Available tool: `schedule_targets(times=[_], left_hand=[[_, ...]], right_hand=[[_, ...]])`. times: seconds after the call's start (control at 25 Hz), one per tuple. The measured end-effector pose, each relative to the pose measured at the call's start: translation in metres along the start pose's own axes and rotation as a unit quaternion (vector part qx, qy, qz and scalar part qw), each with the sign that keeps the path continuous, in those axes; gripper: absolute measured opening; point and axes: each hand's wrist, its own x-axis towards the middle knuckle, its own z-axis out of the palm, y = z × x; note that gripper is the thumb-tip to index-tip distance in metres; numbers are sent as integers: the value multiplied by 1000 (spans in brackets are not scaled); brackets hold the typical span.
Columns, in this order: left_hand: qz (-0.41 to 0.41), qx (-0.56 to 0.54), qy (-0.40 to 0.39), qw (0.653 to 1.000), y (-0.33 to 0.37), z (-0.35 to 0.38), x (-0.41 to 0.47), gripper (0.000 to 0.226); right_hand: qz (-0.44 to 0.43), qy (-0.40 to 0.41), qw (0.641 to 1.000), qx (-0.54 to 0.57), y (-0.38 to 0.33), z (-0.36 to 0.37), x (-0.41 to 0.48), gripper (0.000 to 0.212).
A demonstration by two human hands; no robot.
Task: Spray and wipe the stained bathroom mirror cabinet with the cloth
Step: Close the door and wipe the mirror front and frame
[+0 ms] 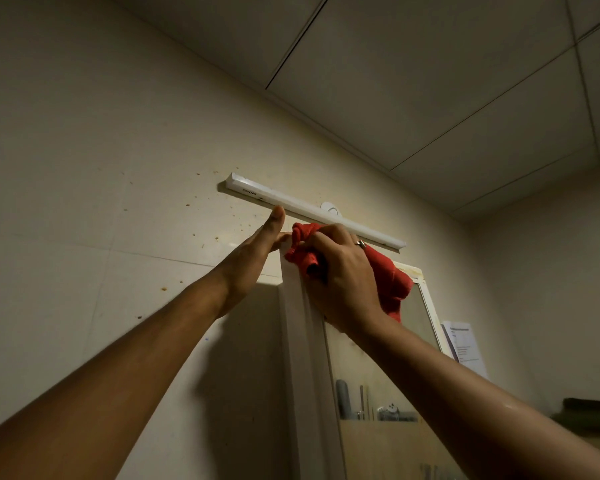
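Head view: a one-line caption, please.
Right hand holds red cloth on mirror cabinet's top corner; left hand rests open beside it.

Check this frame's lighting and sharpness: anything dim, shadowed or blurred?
Head view: dim, warm light, with the light bar looking unlit; a dark shadow lies on the wall left of the cabinet; cloth, left hand and right hand are fairly sharp; print on the notice is unreadable.

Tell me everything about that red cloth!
The red cloth looks soft and woven, like a towel rag. It is scrunched into a crumpled bunch, with a loose end hanging down. The right hand grips it and presses it on the top edge of the white mirror cabinet, just under the light bar.
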Motion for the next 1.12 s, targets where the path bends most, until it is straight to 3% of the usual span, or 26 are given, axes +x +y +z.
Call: schedule_targets(times=[0.12, 0.32, 0.36, 0.52, 0.76, 0.84, 0.92, 1.04, 1.12], left_hand=[[12, -1, 6, 1000, -4, 0, 2, 116], [23, -10, -4, 1000, 2, 1, -2, 55], [24, -8, -6, 1000, 4, 0, -3, 56], [3, 12, -3, 1000, 6, -2, -2, 99], [-33, 32, -2, 999, 22, -3, -6, 115], [-26, 37, 0, 999, 23, -2, -6, 116], [-10, 29, 12, 999, 19, 1, -7, 108], [2, 21, 28, 999, 12, 2, -4, 104], [10, 22, 29, 999, 10, 3, -2, 101]], right_hand=[[-18, 2, 998, -57, -10, 1, 24, 29], [29, -48, 995, -81, -16, 1, 50, 33], [37, -56, 994, -85, -13, 1, 52, 35], [71, -46, 994, -65, -2, 9, 51, 38], [290, -152, 944, -33, 83, -42, 35, 17], [284, -129, 949, 54, 68, -42, 34, 20], [219, -108, 942, 232, 28, -28, 26, 25], [151, -86, 903, 392, -4, -13, -1, 35], [205, -58, 851, 479, 9, -18, -4, 52]])
